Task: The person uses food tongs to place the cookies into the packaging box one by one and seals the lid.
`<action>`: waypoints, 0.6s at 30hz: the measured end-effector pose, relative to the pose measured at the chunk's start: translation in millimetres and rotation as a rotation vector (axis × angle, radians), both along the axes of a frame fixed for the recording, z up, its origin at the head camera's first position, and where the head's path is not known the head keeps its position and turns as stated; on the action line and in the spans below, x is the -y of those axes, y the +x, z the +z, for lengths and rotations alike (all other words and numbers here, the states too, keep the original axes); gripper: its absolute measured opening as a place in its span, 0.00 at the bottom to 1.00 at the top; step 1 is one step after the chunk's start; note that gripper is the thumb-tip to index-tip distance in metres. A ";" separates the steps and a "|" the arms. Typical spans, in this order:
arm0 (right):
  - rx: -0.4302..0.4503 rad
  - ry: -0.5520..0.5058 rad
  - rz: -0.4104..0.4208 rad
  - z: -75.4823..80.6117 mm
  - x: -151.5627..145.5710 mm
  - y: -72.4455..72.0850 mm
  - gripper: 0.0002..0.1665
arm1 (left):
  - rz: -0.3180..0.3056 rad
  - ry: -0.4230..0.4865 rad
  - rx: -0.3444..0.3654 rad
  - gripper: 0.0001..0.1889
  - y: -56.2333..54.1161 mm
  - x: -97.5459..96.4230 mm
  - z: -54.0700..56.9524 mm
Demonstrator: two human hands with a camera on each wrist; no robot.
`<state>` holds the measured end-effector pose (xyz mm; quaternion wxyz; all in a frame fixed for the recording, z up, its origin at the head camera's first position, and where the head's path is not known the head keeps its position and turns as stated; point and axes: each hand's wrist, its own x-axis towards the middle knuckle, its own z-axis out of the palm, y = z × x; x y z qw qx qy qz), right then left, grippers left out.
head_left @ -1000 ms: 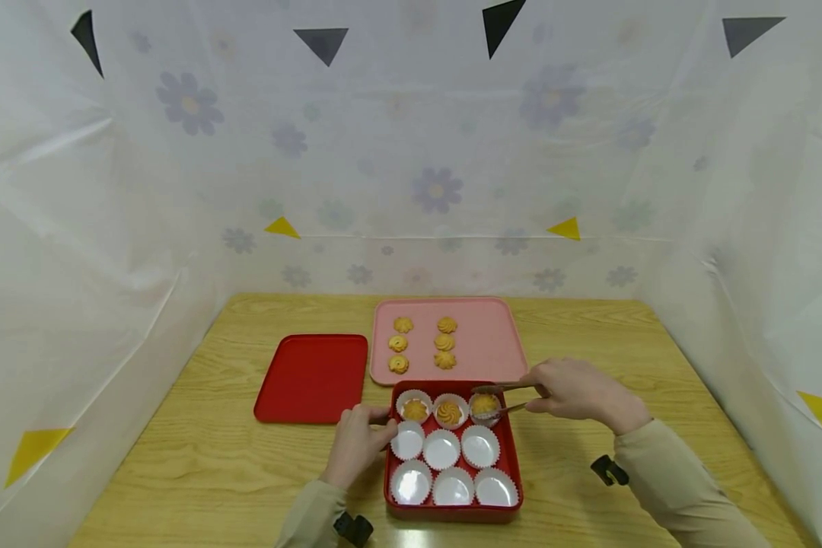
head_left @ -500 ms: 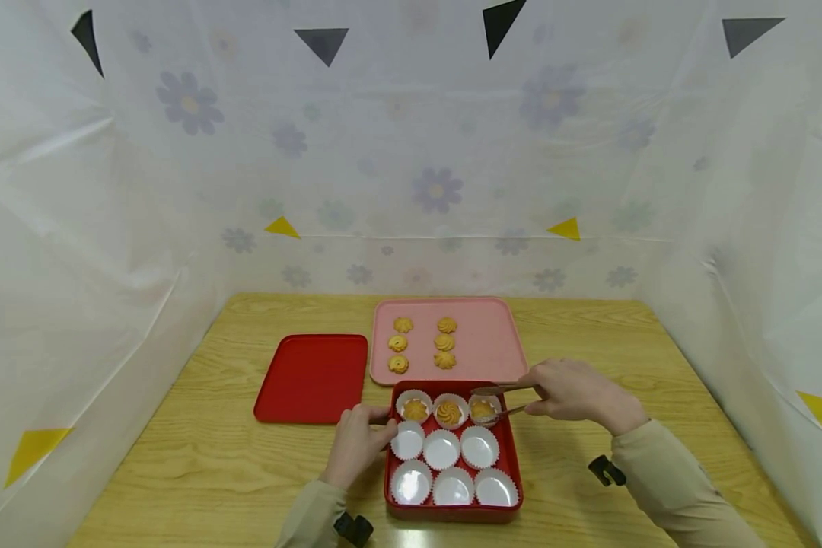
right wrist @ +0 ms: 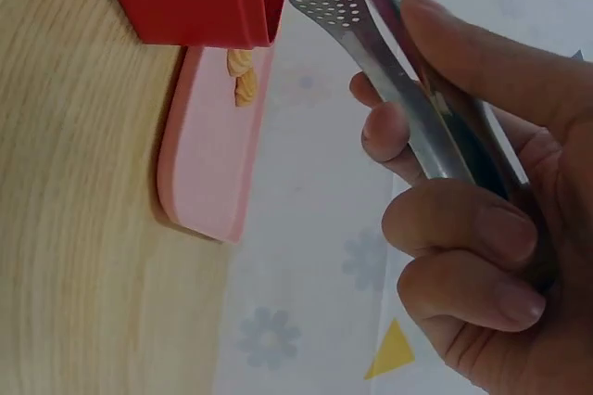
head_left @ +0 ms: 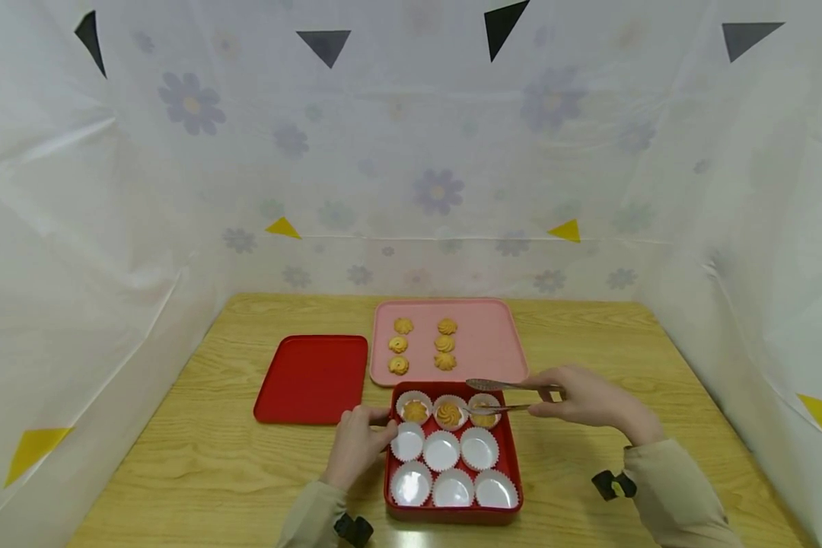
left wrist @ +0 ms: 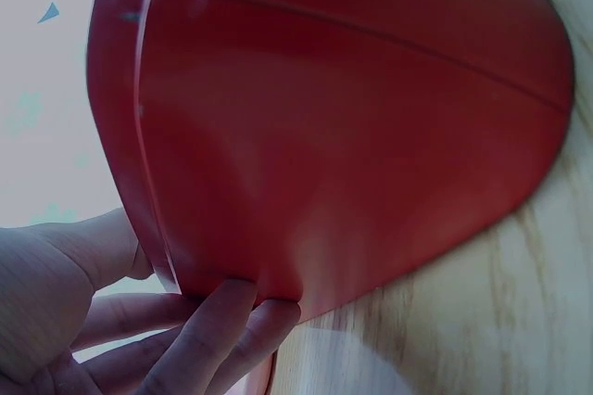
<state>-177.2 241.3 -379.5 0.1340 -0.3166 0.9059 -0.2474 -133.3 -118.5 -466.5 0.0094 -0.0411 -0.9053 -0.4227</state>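
My left hand (head_left: 360,444) grips the left side of a red box (head_left: 512,464), thumb at the rim and fingers against the outer wall (left wrist: 352,135). Inside the box stand several white paper cups (head_left: 441,450) in rows. Each cup of the back row bears a cookie: left (head_left: 414,412), middle (head_left: 448,414) and right (head_left: 482,420). In my right hand (head_left: 584,395) I hold metal tongs (right wrist: 408,98) with perforated tips. The tongs' arms are spread above the back right cup, nothing between them; one partly covers that cup's cookie.
Behind the box lies a pink tray (head_left: 486,335) with several cookies (head_left: 444,344) in two columns. A flat red square lid or tray (head_left: 313,379) lies on the wooden table (head_left: 199,457) to the left. A patterned sheet (head_left: 383,152) closes off the back and sides.
The cookie between the tongs has come down into the back right cup and been let go. My right hand has raised the tongs slightly, their arms now wider apart. My left hand keeps its place.
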 end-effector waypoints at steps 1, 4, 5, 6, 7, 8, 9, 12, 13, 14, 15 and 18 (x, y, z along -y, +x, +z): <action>0.019 -0.030 -0.008 -2.6 -1.7 0.1 0.24 | 0.000 0.000 -0.002 0.15 -0.1 0.2 0.1; 0.050 -0.118 -0.036 -12.7 -5.7 0.2 0.25 | -0.002 0.004 0.000 0.15 -0.1 0.7 0.6; 0.051 -0.146 -0.042 -16.4 -6.7 0.0 0.24 | -0.002 0.005 0.001 0.15 0.0 0.6 0.8; 0.047 -0.171 -0.048 -20.2 -7.5 -0.2 0.23 | -0.002 0.006 0.002 0.15 0.1 0.7 1.1; 0.047 -0.193 -0.059 -23.8 -8.2 -0.3 0.22 | -0.002 0.007 0.004 0.15 0.2 0.6 1.4; 0.048 -0.219 -0.065 -27.5 -8.6 -0.8 0.21 | 0.000 0.008 0.004 0.15 0.4 0.4 1.4; 0.050 -0.242 -0.072 -31.3 -8.8 -1.4 0.21 | 0.004 0.007 0.004 0.15 0.6 0.2 1.4; 0.068 -0.292 -0.107 -41.4 -8.2 -3.5 0.22 | 0.015 0.001 -0.006 0.15 0.9 -0.4 1.5; 0.074 -0.304 -0.125 -44.5 -7.5 -4.3 0.22 | 0.019 -0.001 -0.008 0.15 1.1 -0.6 1.3; 0.076 -0.312 -0.147 -47.6 -6.5 -5.1 0.23 | 0.023 -0.003 -0.010 0.15 1.3 -0.8 1.2; 0.077 -0.317 -0.171 -50.3 -5.5 -5.7 0.24 | 0.026 -0.003 -0.011 0.15 1.4 -0.9 1.3; 0.059 -0.325 -0.235 -56.5 -1.5 -6.8 0.26 | 0.026 -0.001 -0.008 0.15 1.7 -0.9 1.3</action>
